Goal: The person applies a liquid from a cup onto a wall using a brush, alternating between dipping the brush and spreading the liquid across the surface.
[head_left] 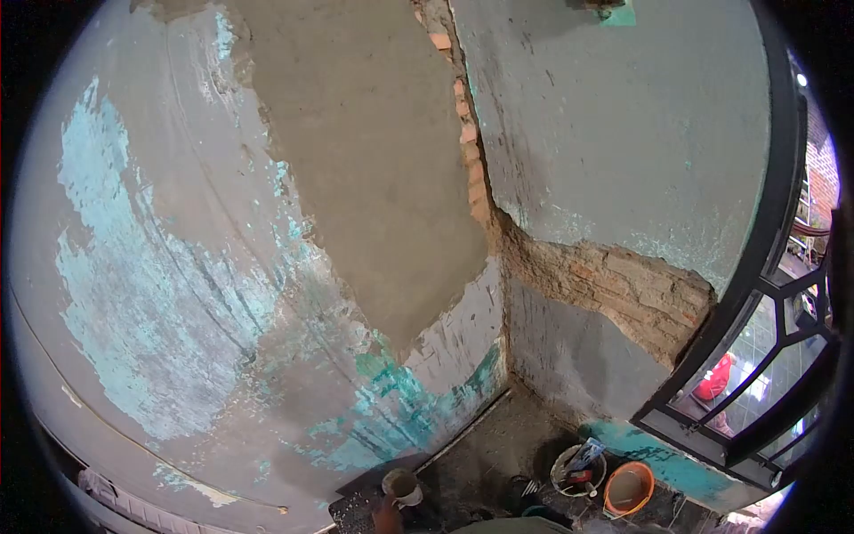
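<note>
At the bottom edge, left of my body, my left hand [387,517] is closed at the side of a small light-coloured pot [403,487]. The pot is open at the top and has something brownish-grey inside. My fingers are small and dim in this view, and the lower part of the pot is partly hidden. Beside the hand lies a dark, speckled flat piece [354,511] on the floor against the wall. My right hand does not show.
A smooth grey-brown plaster patch [374,160] covers the left wall, amid peeling turquoise paint. Bare brick [614,289] shows on the right wall and up the corner. An orange bucket [629,489] and a pale bucket of tools [578,470] stand near a dark-framed window [756,374].
</note>
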Available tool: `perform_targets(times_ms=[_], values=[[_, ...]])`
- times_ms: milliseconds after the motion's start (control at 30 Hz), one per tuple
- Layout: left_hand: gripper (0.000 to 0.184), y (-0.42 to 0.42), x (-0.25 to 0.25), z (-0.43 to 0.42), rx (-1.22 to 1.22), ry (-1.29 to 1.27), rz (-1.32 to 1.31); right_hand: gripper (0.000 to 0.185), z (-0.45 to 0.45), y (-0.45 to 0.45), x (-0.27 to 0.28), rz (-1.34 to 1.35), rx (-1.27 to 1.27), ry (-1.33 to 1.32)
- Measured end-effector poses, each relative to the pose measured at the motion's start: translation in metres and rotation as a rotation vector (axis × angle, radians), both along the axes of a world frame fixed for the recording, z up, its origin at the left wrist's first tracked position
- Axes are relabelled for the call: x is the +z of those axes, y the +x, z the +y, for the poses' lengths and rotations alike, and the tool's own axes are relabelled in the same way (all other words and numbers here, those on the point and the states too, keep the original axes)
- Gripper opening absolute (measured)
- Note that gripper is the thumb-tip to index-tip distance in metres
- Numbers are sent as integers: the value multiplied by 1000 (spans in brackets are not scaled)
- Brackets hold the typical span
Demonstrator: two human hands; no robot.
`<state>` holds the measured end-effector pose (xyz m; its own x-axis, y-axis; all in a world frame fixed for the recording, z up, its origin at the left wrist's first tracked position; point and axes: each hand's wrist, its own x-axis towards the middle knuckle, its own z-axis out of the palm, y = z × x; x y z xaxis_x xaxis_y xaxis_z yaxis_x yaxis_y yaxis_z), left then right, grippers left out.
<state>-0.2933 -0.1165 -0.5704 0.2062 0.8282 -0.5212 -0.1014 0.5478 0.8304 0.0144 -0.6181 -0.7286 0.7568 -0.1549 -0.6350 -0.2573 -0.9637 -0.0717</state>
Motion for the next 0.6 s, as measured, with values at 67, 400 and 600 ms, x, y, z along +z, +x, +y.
perform_targets(times_ms=[67,400,600], values=[[39,4,-1,-2,-73,14,18,41,-4,-13,1,-19,-27,22],[42,26,9,-23,-387,112,167,49,21,13,2,-273,152,92],[43,26,23,-39,-415,190,292,45,-8,24,9,-248,138,111]])
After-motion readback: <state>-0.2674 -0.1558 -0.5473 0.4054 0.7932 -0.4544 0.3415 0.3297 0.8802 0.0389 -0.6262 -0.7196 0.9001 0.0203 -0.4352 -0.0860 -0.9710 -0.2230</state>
